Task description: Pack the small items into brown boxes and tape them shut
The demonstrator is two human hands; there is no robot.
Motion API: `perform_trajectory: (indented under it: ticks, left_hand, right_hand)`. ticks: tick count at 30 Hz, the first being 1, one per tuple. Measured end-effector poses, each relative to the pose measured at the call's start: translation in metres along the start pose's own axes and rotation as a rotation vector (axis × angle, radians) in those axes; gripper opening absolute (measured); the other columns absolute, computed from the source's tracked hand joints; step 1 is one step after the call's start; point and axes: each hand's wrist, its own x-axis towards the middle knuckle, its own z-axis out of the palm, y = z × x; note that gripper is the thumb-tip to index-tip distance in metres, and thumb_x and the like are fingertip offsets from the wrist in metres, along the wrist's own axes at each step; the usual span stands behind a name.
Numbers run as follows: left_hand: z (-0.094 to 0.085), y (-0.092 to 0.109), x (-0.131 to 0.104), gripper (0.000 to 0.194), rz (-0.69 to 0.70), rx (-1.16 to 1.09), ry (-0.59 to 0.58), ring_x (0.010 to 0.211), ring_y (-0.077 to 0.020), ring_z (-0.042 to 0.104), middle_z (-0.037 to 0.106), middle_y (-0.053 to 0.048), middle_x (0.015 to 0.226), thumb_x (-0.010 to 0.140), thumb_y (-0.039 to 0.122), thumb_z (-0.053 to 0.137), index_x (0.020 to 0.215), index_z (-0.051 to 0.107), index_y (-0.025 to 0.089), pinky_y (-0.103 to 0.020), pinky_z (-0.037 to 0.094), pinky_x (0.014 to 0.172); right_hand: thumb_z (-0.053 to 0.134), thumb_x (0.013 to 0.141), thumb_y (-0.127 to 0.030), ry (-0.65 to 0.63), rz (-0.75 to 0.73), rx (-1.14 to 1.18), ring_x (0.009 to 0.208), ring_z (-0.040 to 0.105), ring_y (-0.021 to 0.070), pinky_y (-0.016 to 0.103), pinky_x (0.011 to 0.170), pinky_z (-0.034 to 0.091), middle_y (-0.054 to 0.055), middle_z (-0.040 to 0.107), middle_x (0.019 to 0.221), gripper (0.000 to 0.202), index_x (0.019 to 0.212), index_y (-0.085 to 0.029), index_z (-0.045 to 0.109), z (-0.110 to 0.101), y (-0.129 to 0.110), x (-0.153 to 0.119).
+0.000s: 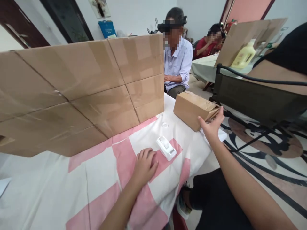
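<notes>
The right hand (212, 125) is clamped on the near end of a closed-sided cardboard box (188, 111), its thumb at the lower corner and its fingers reaching to the upper edge. The box lies ahead of that hand, at the edge of the cloth-covered worktop (148, 198); flaps stand slightly loose at the gripped end, and what is inside cannot be seen.

The left hand (144, 164) rests palm down on the pink and white cloth, holding nothing, its fingers a little apart. Just beside its fingertips, toward the right hand, lies a white tape dispenser (166, 148). Beyond the dispenser is a small white ring (165, 125), between the box and a tall cardboard panel (96, 86) that stands ahead of the left hand.

Past the right hand, a yellow bottle (244, 56) stands on another table; its contents cannot be told. A person (178, 60) sits beyond the box.
</notes>
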Motion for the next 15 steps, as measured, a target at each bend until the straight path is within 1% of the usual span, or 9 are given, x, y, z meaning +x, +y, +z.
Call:
perform_trajectory:
  ticks: [3, 5, 7, 9, 10, 11, 12, 13, 15]
  left_hand:
    - [0.000, 0.001, 0.002, 0.027, 0.002, -0.031, 0.010, 0.125, -0.0290, 0.051, 0.059, -0.008, 0.132, 0.094, 0.028, 0.056, 0.121, 0.061, 0.024, -0.048, 0.045, 0.103]
    - [0.000, 0.001, 0.003, 0.028, 0.001, -0.052, 0.014, 0.124, -0.0294, 0.051, 0.060, -0.009, 0.131, 0.092, 0.027, 0.057, 0.119, 0.061, 0.024, -0.048, 0.044, 0.103]
    - [0.000, -0.001, 0.003, 0.029, 0.005, -0.089, 0.019, 0.123, -0.0292, 0.050, 0.060, -0.009, 0.131, 0.090, 0.027, 0.058, 0.118, 0.062, 0.024, -0.048, 0.043, 0.103]
    - [0.002, -0.005, 0.003, 0.029, 0.012, -0.147, 0.024, 0.122, -0.0282, 0.050, 0.060, -0.008, 0.131, 0.089, 0.029, 0.059, 0.117, 0.063, 0.024, -0.047, 0.042, 0.103]
    - [0.003, -0.007, 0.003, 0.028, 0.017, -0.180, 0.025, 0.122, -0.0278, 0.050, 0.061, -0.008, 0.130, 0.089, 0.030, 0.059, 0.116, 0.064, 0.024, -0.047, 0.042, 0.103]
    - [0.005, -0.009, 0.004, 0.028, 0.019, -0.212, 0.024, 0.122, -0.0275, 0.050, 0.061, -0.008, 0.129, 0.088, 0.031, 0.059, 0.114, 0.065, 0.023, -0.046, 0.042, 0.103]
    - [0.006, -0.012, 0.005, 0.027, 0.018, -0.244, 0.024, 0.121, -0.0276, 0.050, 0.062, -0.008, 0.126, 0.088, 0.032, 0.059, 0.112, 0.066, 0.023, -0.046, 0.042, 0.103]
    - [0.008, -0.014, 0.007, 0.026, 0.012, -0.279, 0.027, 0.119, -0.0281, 0.051, 0.063, -0.008, 0.124, 0.087, 0.033, 0.058, 0.109, 0.067, 0.022, -0.047, 0.042, 0.103]
    - [0.008, -0.017, 0.010, 0.025, -0.016, -0.379, 0.033, 0.117, -0.0299, 0.052, 0.065, -0.010, 0.118, 0.086, 0.034, 0.058, 0.104, 0.068, 0.021, -0.050, 0.042, 0.103]
  right_hand:
    - [0.070, 0.076, -0.058, -0.115, 0.025, -0.062, 0.153, 0.016, 0.0373, 0.056, 0.121, 0.024, 0.028, 0.008, 0.160, 0.124, 0.163, -0.010, -0.004, 0.049, -0.022, -0.008]
    - [0.064, 0.081, -0.059, -0.192, 0.057, -0.161, 0.156, 0.003, 0.0411, 0.063, 0.119, 0.024, 0.032, -0.008, 0.163, 0.122, 0.161, -0.007, -0.011, 0.081, -0.041, -0.014]
    - [0.059, 0.085, -0.059, -0.303, 0.099, -0.301, 0.156, 0.000, 0.0454, 0.073, 0.115, 0.022, 0.034, -0.015, 0.164, 0.117, 0.162, -0.007, -0.011, 0.105, -0.055, -0.017]
    - [0.057, 0.088, -0.059, -0.479, 0.097, -0.444, 0.155, 0.012, 0.0466, 0.080, 0.111, 0.018, 0.031, -0.007, 0.168, 0.105, 0.165, -0.014, 0.002, 0.119, -0.063, -0.019]
    - [0.052, 0.092, -0.057, -0.563, 0.087, -0.503, 0.154, 0.020, 0.0446, 0.080, 0.111, 0.016, 0.026, 0.006, 0.170, 0.089, 0.164, -0.021, 0.016, 0.123, -0.065, -0.019]
    - [0.045, 0.096, -0.055, -0.660, 0.087, -0.555, 0.154, 0.023, 0.0428, 0.081, 0.110, 0.016, 0.021, 0.022, 0.169, 0.071, 0.160, -0.029, 0.032, 0.124, -0.068, -0.019]
    - [0.041, 0.098, -0.052, -0.691, 0.079, -0.581, 0.153, 0.026, 0.0445, 0.084, 0.107, 0.017, 0.019, 0.035, 0.164, 0.058, 0.151, -0.031, 0.048, 0.124, -0.072, -0.018]
    - [0.041, 0.099, -0.049, -0.694, 0.067, -0.606, 0.150, 0.031, 0.0470, 0.086, 0.103, 0.021, 0.020, 0.043, 0.159, 0.052, 0.144, -0.031, 0.057, 0.123, -0.078, -0.016]
    - [0.050, 0.098, -0.045, -0.574, -0.011, -0.606, 0.136, 0.049, 0.0489, 0.084, 0.096, 0.035, 0.021, 0.057, 0.144, 0.040, 0.128, -0.027, 0.069, 0.120, -0.100, -0.012]
